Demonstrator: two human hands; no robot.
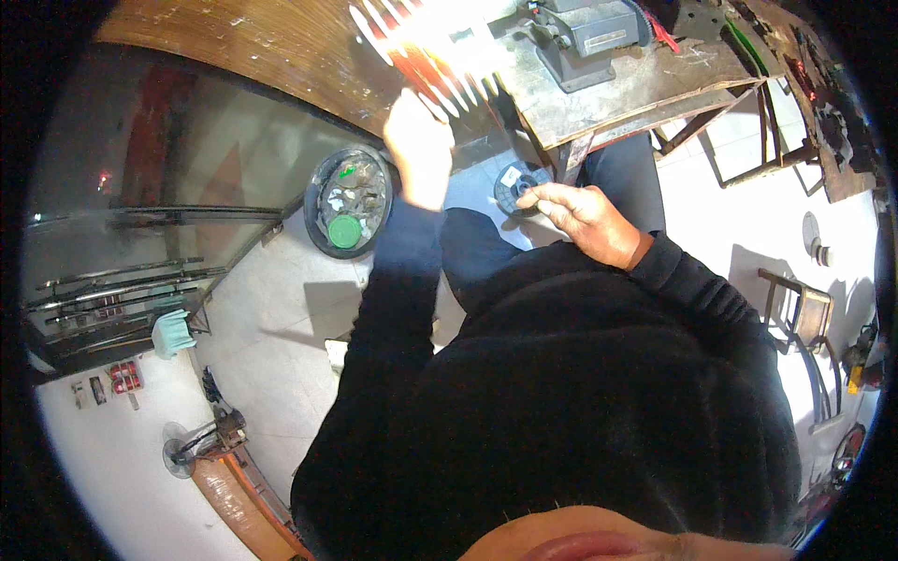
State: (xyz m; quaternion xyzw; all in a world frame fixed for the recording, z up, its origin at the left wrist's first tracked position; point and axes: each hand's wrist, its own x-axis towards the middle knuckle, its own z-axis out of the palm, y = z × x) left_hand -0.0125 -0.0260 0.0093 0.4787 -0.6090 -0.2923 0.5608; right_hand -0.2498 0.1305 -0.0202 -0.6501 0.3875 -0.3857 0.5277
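My left hand [418,148] is raised at the edge of the wooden tabletop, beside a glaring bright light with white streaks and an orange-red patch [426,67]. The glare washes out its fingers, so whether it holds anything is hidden. In front of my body, my right hand [599,222] is closed, thumb and fingertips pinched together. What sits between them, if anything, is too small to make out. Just beyond those fingertips is a round dark disc [506,190] with a pale label and a raised centre; I cannot tell whether they touch.
Left of my legs stands a black bin [311,217] holding rubbish and a green lid. A grey machine [585,45] sits on the workbench [645,79] ahead. To the right is a small wooden stool [812,313]. A fan [178,449] and metal rails [131,285] lie leftward.
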